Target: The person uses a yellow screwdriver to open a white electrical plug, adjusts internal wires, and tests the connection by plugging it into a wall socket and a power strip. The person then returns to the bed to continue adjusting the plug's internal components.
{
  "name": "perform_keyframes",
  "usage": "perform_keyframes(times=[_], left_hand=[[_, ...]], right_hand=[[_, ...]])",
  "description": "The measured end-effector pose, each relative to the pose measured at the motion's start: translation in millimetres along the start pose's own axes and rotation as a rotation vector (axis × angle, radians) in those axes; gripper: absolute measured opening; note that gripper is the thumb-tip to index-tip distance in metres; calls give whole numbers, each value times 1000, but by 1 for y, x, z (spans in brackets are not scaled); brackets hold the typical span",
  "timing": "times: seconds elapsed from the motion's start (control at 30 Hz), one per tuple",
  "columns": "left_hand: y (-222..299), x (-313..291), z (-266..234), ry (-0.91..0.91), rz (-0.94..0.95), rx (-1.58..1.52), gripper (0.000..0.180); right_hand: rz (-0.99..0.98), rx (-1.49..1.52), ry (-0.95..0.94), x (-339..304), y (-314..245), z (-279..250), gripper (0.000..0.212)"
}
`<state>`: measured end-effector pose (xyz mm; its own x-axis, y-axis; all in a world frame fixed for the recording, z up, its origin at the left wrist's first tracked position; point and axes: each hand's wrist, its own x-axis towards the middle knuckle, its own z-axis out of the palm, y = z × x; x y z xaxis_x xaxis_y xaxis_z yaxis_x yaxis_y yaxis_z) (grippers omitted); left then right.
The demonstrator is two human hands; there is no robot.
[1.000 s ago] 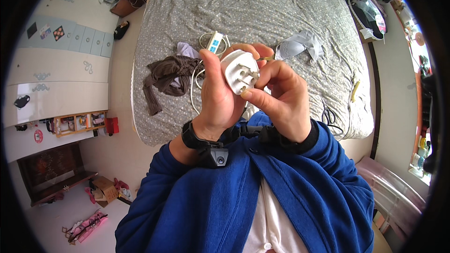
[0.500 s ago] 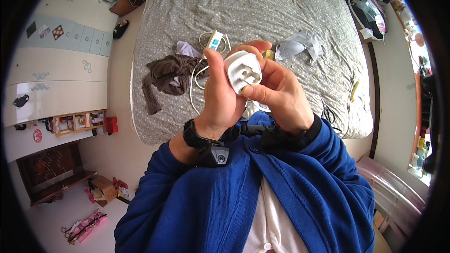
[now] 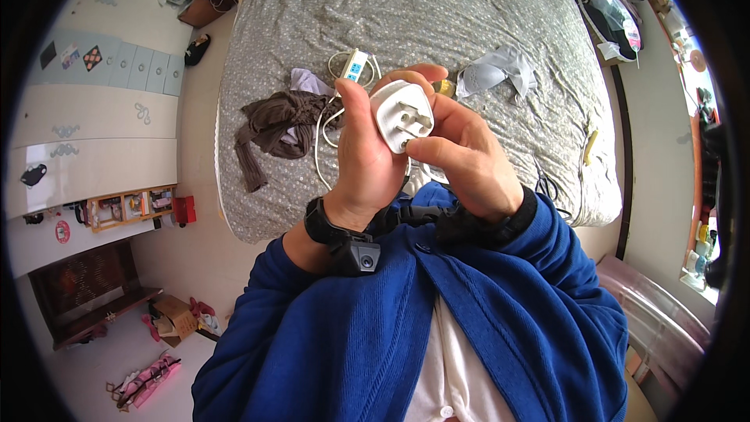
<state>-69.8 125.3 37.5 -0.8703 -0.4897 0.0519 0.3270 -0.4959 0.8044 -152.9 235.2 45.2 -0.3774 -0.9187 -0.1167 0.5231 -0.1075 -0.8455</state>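
- Over the near part of the bed, the white plug is up in both hands, its pronged face toward the camera!
- Steady work from the left hand: it cradles the plug with fingers wrapped behind and thumb raised, the same firm hold as a second ago.
- Now the right hand, and there's the change! It grips the plug's lower corner; a second ago the thumb tip sat at the edge, and now it reaches farther over the face.
- Out past those fingers, above the bed, a yellowish thing peeks through, partly hidden; what it is, I can't tell.
- Across the bed's left side, no movement: the brown garment lies bunched, the power strip just beyond.
- Right side of the bed, pale grey cloth, crumpled as before.
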Motion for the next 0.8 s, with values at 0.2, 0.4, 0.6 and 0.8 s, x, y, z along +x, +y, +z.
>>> perform_keyframes(times=[0.2,0.4,0.6,0.8], left_hand=[[-3,0,0,27,-30,3,85],[-21,9,-15,107,-157,-159,81],[-50,31,-40,237,-277,-362,75],[-111,71,-70,246,-421,-566,72]], right_hand=[[2,-40,4,5,3,0,36],[137,101,-68,0,6,-29,47],[25,-430,291,9,92,-195,38],[449,-1049,850,25,272,-416,48]])
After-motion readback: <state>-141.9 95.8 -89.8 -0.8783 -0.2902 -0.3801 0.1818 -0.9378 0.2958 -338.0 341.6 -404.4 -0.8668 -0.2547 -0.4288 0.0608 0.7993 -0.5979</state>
